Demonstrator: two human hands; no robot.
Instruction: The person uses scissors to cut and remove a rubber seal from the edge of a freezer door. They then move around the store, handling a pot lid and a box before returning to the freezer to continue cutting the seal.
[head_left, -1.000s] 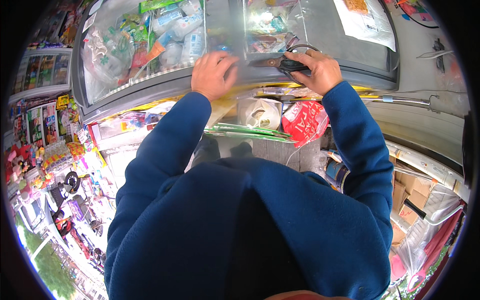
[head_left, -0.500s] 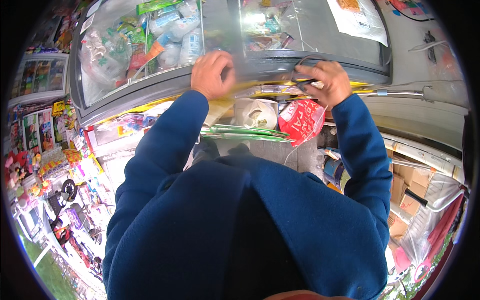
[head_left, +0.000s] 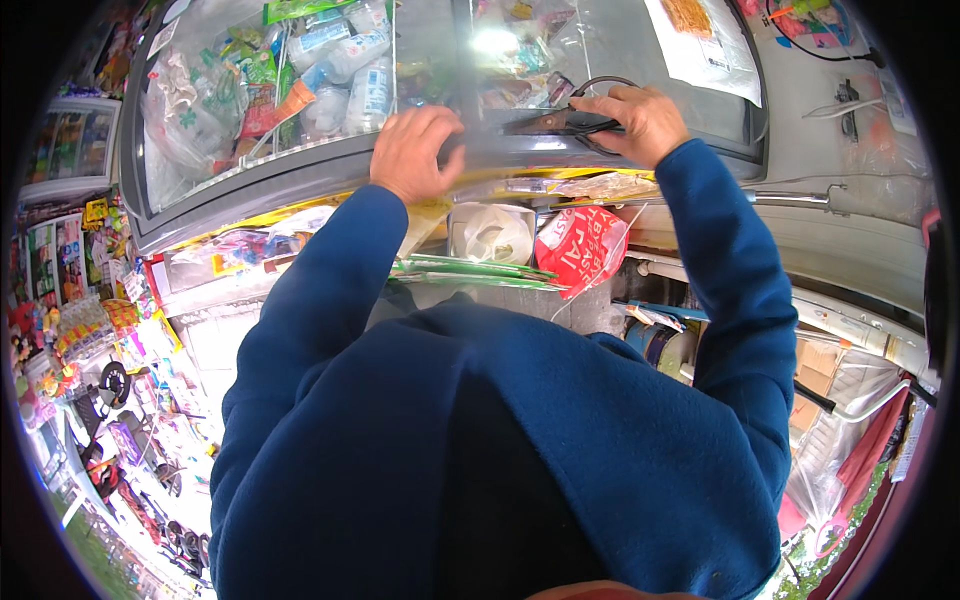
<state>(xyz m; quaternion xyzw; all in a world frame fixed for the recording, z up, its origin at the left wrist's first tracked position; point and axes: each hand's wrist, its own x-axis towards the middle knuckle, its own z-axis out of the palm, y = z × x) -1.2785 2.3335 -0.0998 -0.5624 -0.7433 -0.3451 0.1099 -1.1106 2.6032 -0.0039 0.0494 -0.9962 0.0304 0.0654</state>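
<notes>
In my right hand [head_left: 643,122] is a pair of black-handled scissors [head_left: 548,122], the large loops around my fingers. Its blades point left, over the front frame of a glass-topped chest freezer [head_left: 300,160]. My left hand [head_left: 412,152] is closed above the same frame, with fingers curled and thumb toward the blades. Just right of it is a hazy, see-through patch, and what the fingers hold cannot be made out. A gap separates the scissor tips from my left hand. Beneath the glass lie bottles [head_left: 350,60] and bagged goods.
Below the freezer edge hang a white plastic bag [head_left: 490,235], a red printed bag [head_left: 583,245] and flat green-edged sheets [head_left: 470,270]. A packet [head_left: 700,45] lies on the glass at right. Cables [head_left: 845,110] lie beyond; colourful shop goods [head_left: 90,320] crowd the left.
My right hand has turned and risen slightly, so the scissor blades now show pointing left. My left hand stays curled, near the same spot on the frame. The whole view has shifted a little.
</notes>
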